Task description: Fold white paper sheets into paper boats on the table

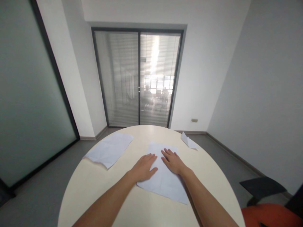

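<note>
White sheet point(163, 186) is lying beneath your open left hand point(143, 167) and right hand point(174, 161); you are gripping nothing, seemingly smoothing, and any shift is calling for even pressure.

Both forearms reach forward, angling inward from the lower edge of view — the left hand point(144, 167) and right hand point(173, 160) lie palm down, apart, fingers extended and slightly spread — each thumb pointing inward, the wrists nearly straight.
</note>
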